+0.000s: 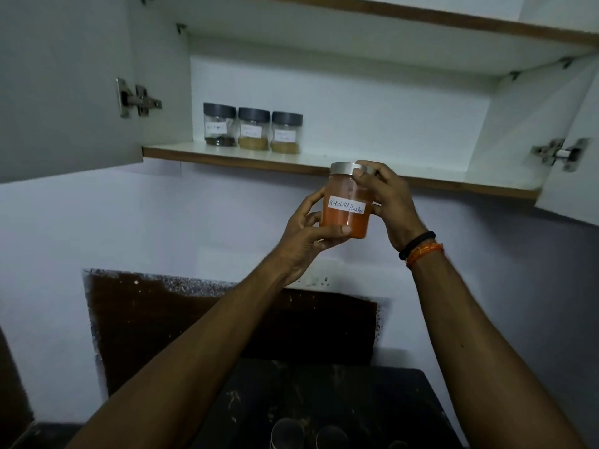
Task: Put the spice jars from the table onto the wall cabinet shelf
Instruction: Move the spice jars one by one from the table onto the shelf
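A jar of orange-red powder [346, 210] with a silver lid and a white label reading "Red chilli Powder" is held up just below the front edge of the cabinet shelf [246, 162]. My left hand [308, 234] grips its lower body from the left. My right hand [385, 202] grips its lid and upper right side. On the shelf's left part stand three labelled jars with dark grey lids: one with dark contents [219, 124], two with tan powder [253, 128] [286, 132].
Both cabinet doors [61, 85] [580, 150] hang open at either side, hinges showing. An upper shelf [421, 17] spans the top. Below is a dark countertop [372, 403] with lids of more jars [288, 432] at the bottom edge. The shelf's right part is bare.
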